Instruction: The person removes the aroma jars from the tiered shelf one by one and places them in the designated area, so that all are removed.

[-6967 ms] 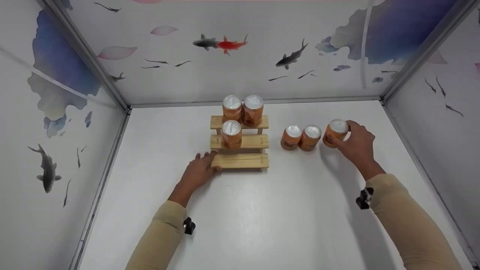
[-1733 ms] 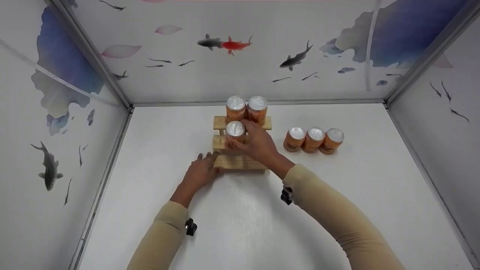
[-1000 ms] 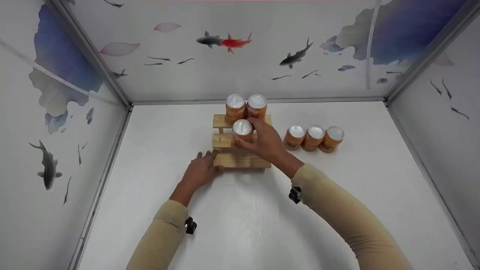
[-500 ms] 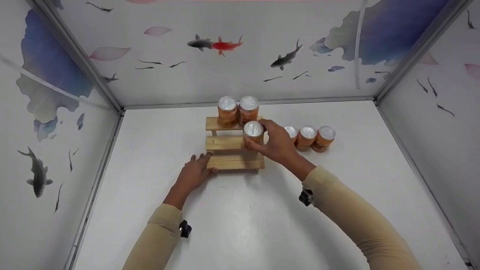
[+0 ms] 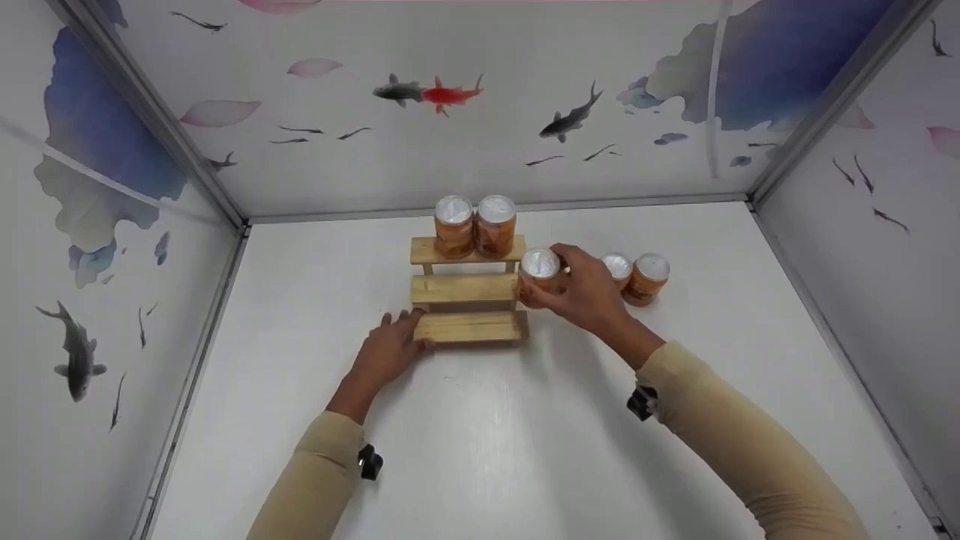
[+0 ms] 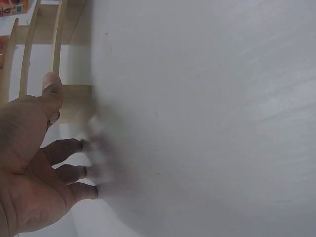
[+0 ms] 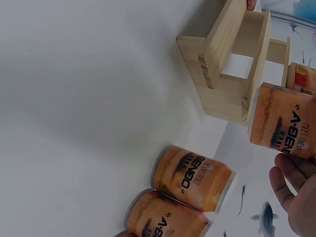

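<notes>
My right hand point(image 5: 592, 292) grips an orange can point(image 5: 538, 276) with a silver lid, thumb on its near side. That can is upright, just past the right end of the middle step. In the right wrist view the held can point(image 7: 282, 121) is raised off the table beside the rack's end panel. At the lowest step's left end, my left hand point(image 5: 388, 349) pinches the three-step wooden rack point(image 5: 466, 288) between thumb and index finger; its other fingers extend toward the table in the left wrist view. Two more cans point(image 5: 454, 229) stand side by side on the top step.
Right of the rack, a row of matching cans point(image 5: 649, 281) stands on the white table point(image 5: 480, 435); my right hand partly hides it in the head view. The right wrist view shows the nearest row can point(image 7: 192, 177) below the held one. Printed walls point(image 5: 495, 165) enclose the table.
My right hand has slid the can rightward along the middle step and off its right end. Earlier, it set a can at the row's right end. My left hand stays on the rack.
</notes>
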Motion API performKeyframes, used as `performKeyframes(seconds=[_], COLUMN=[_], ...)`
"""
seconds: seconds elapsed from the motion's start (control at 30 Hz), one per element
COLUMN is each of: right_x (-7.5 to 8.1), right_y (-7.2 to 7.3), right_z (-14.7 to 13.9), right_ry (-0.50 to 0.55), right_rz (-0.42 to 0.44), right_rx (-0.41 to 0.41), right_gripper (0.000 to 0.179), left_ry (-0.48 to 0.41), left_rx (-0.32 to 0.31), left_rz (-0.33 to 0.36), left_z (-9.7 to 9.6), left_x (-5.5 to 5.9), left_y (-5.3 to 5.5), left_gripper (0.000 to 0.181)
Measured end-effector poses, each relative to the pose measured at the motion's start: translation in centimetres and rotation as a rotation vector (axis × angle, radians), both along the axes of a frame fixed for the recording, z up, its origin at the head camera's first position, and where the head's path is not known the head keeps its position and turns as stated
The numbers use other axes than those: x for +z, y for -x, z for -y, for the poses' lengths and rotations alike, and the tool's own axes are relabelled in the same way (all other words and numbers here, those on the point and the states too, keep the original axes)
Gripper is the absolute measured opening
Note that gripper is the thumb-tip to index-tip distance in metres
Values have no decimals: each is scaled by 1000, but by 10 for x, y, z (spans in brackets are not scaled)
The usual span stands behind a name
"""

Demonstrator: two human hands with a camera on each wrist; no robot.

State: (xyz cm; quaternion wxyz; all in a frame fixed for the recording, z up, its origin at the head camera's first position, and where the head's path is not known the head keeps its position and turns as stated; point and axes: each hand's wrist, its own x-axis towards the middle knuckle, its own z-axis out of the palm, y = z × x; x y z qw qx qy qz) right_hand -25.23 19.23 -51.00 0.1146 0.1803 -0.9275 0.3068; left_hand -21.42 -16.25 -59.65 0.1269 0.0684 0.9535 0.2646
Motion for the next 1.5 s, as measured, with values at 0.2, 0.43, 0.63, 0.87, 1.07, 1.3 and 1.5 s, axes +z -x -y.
performKeyframes(seconds=[0.2,0.43,0.63,0.87,1.07,1.3,1.5], right_x=[-5,-10,-19,-27,-35,-45,-54], right_y=[-2,-6,-9,-13,-17,-18,-18], right_z=[-14,-32,-42,-50,-54,-59,-64], right_ry=[13,52,32,42,47,52,77], right_rz=[11,38,42,47,66,94,108], right_rx=[-17,-51,-72,-77,-75,-70,-64], right_gripper=[69,71,72,67,63,65,70], left_ry=[-25,-17,-23,-30,-21,-14,-14], left_rx=[16,2,12,18,14,2,1], left_rz=[17,10,23,34,27,5,6], left_z=[3,1,0,0,0,0,0], left_x=[0,1,2,2,3,3,2], left_y=[-3,-2,-1,-2,-2,-4,-1], left_gripper=[72,73,72,73,74,72,72])
